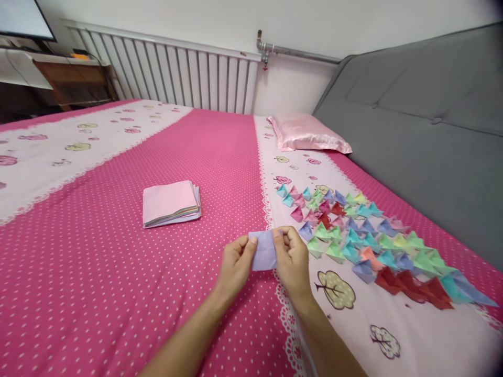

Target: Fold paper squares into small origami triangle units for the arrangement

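Observation:
Both my hands hold a small folded sheet of pale lilac paper (264, 250) just above the pink dotted bedspread. My left hand (234, 264) pinches its left edge between thumb and fingers. My right hand (293, 259) pinches its right edge near the top. A stack of coloured paper squares (171, 203), pink on top, lies on the bed to the upper left of my hands. To the right lie several small folded paper boats (365, 238) in many colours, set out in rows.
The bed (118, 262) is covered in a pink dotted sheet with pale floral bands. A pink satin pillow (308, 133) lies at the grey padded headboard (424, 136). A white radiator (176, 73) and a wooden desk (74, 78) stand beyond the bed.

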Tool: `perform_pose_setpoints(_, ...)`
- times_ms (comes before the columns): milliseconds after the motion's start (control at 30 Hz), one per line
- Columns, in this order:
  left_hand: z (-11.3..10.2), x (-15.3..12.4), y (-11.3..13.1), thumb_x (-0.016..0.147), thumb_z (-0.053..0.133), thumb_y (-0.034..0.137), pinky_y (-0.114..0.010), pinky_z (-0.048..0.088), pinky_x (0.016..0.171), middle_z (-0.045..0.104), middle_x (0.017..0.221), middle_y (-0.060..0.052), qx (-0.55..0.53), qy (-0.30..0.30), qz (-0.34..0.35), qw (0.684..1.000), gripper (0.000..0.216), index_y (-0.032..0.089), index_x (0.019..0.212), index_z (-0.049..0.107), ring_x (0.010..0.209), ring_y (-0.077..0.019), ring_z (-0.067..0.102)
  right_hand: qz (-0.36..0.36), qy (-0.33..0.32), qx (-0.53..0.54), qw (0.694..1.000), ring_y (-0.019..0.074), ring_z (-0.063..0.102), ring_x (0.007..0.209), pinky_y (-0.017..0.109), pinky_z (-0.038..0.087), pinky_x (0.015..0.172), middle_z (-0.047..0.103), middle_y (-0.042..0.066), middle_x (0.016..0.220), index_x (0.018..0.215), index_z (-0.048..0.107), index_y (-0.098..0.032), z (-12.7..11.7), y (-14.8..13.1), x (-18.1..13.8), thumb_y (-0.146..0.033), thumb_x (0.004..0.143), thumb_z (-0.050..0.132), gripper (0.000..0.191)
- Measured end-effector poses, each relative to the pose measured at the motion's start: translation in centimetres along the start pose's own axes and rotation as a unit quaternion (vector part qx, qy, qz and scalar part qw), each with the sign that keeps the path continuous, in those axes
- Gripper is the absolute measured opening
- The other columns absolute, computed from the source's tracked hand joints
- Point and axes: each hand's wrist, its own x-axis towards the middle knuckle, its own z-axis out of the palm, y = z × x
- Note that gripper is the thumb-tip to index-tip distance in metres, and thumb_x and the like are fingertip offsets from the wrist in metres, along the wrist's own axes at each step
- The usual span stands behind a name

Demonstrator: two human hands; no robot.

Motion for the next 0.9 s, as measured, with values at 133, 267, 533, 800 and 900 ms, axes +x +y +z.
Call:
perform_pose_setpoints(133, 0.9, -0.7, 0.0, 0.07, 0.057, 0.04, -0.018, 0.038, 0.047, 0.055, 0.06, -0.001, -0.021, 0.032, -0.017, 0.999, 0.031, 0.011, 0.079, 0.06, 0.052, -0.0094, 0.047, -0.02, 0.011, -0.024, 0.999, 0.0105, 0.047, 0.055, 0.02, 0.037, 0.049, 0.05, -0.001, 0.064, 0.077, 0.048, -0.018, 0.6, -0.3, -0.7, -0.036, 0.081, 0.045, 0.019)
perform_pose_setpoints(267, 0.9, -0.8, -0.2, 0.071, 0.053, 0.045, -0.016, 0.032, 0.042, 0.046, 0.052, 0.002, 0.002, 0.067, 0.0, 0.998, 0.036, 0.011, 0.06, 0.053, 0.045, -0.0057, 0.037, -0.026, 0.007, -0.01, 1.0, 0.0096, 0.044, 0.05, 0.019, 0.035, 0.045, 0.048, -0.003, 0.06, 0.077, 0.047, -0.018, 0.9, -0.4, -1.1, -0.035, 0.082, 0.045, 0.018)
perform_pose_setpoints(533, 0.8, -1.2, -0.3, 0.077, 0.042, 0.046, -0.017, 0.023, 0.039, 0.032, 0.05, 0.004, 0.091, 0.114, 0.07, 0.987, 0.039, 0.015, 0.054, 0.039, 0.044, -0.0053, 0.028, -0.052, 0.032, -0.046, 0.997, 0.0093, 0.042, 0.05, 0.019, 0.035, 0.047, 0.046, -0.003, 0.059, 0.072, 0.047, -0.018, 0.8, -0.6, -1.2, -0.032, 0.084, 0.042, 0.019)
perform_pose_setpoints(800, 0.8, -1.2, -0.3, 0.077, 0.042, 0.048, -0.019, 0.02, 0.039, 0.032, 0.047, 0.004, 0.102, 0.127, 0.085, 0.983, 0.041, 0.016, 0.052, 0.038, 0.042, -0.0061, 0.027, -0.057, 0.044, -0.058, 0.996, 0.0096, 0.043, 0.05, 0.019, 0.034, 0.046, 0.046, -0.003, 0.057, 0.069, 0.048, -0.018, 0.7, -0.7, -1.2, -0.033, 0.083, 0.042, 0.022)
perform_pose_setpoints(900, 0.6, -1.1, -0.3, 0.077, 0.042, 0.048, -0.02, 0.021, 0.039, 0.033, 0.047, 0.004, 0.102, 0.13, 0.076, 0.983, 0.041, 0.017, 0.051, 0.038, 0.042, -0.0061, 0.027, -0.011, 0.005, 0.018, 1.0, 0.0082, 0.039, 0.043, 0.018, 0.032, 0.04, 0.042, -0.006, 0.051, 0.071, 0.048, -0.018, 0.7, -0.6, -1.0, -0.036, 0.081, 0.047, 0.02)
